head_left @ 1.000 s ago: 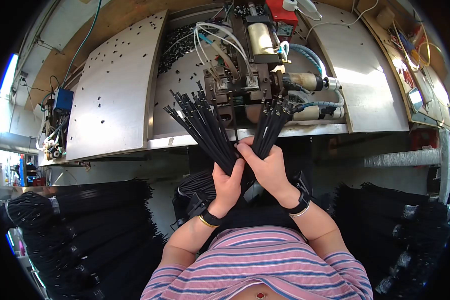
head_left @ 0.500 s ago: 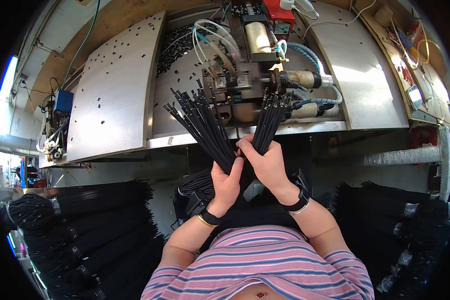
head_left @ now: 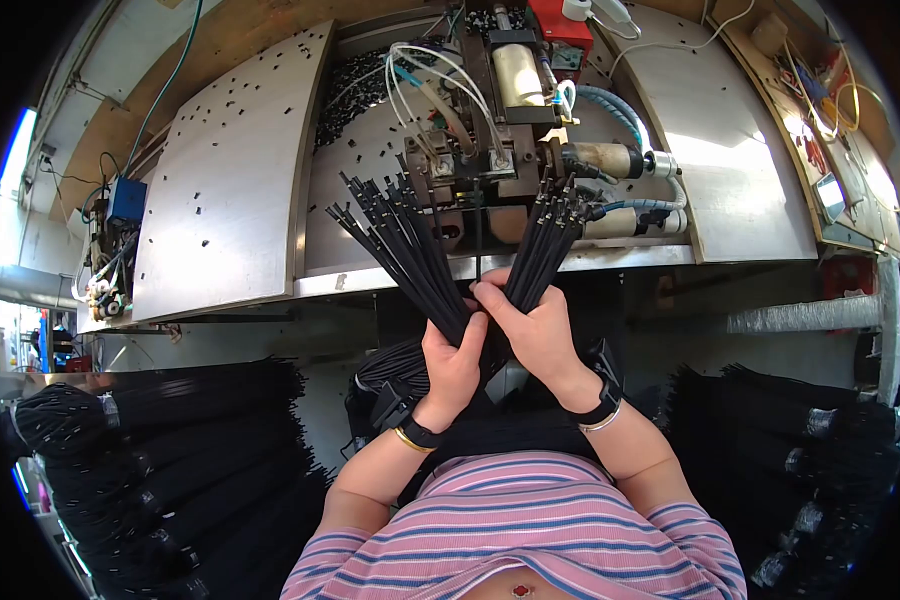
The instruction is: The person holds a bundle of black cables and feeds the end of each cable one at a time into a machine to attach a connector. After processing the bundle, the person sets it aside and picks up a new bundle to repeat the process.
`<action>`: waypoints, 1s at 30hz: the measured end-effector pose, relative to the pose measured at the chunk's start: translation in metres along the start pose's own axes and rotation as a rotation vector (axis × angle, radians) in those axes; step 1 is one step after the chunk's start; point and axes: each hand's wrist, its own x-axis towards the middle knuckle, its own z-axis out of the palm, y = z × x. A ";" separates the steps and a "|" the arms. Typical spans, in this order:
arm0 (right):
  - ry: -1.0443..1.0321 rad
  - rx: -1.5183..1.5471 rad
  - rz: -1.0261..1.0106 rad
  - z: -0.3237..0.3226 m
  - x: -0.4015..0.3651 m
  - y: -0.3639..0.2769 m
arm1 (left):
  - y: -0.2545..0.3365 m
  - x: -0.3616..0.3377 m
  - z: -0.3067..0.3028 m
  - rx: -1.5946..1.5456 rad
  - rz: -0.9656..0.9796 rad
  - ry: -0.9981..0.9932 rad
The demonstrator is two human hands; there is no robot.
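Observation:
My left hand grips a fanned bundle of black cables that spreads up and to the left. My right hand holds a second, tighter bundle of black cables pointing up to the right. Its thumb and forefinger pinch a single black cable that stands upright between the two bundles. That cable's tip reaches the jaws of the crimping machine on the steel bench. Both wrists wear black bands.
A steel plate with scattered small black parts slopes at the left. Another steel plate lies at the right. Piles of bundled black cables flank my body. Hoses and a pneumatic cylinder sit beside the machine.
A single cable now stands up from my right fingers into the machine's jaws; half a second ago no separate cable stood there. Both bundles stayed almost still.

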 end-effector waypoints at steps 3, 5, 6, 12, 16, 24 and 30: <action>0.079 0.027 0.001 0.024 -0.008 0.004 | 0.011 0.001 -0.023 -0.008 0.000 -0.039; 0.087 0.005 -0.007 0.026 -0.006 0.006 | 0.013 0.002 -0.026 -0.014 0.003 -0.054; 0.086 -0.018 -0.009 0.027 -0.004 0.008 | 0.013 0.003 -0.027 -0.020 0.004 -0.058; 0.085 -0.018 0.013 0.031 0.000 0.010 | 0.017 0.004 -0.031 -0.005 -0.007 -0.046; 0.082 -0.007 0.018 0.026 -0.003 0.010 | 0.012 0.001 -0.027 -0.014 -0.022 -0.024; -0.047 -0.029 0.023 0.003 -0.003 0.005 | 0.011 -0.008 -0.004 -0.023 -0.025 -0.036; 0.044 -0.081 -0.015 -0.001 -0.012 0.010 | 0.000 -0.012 -0.004 -0.038 -0.052 -0.047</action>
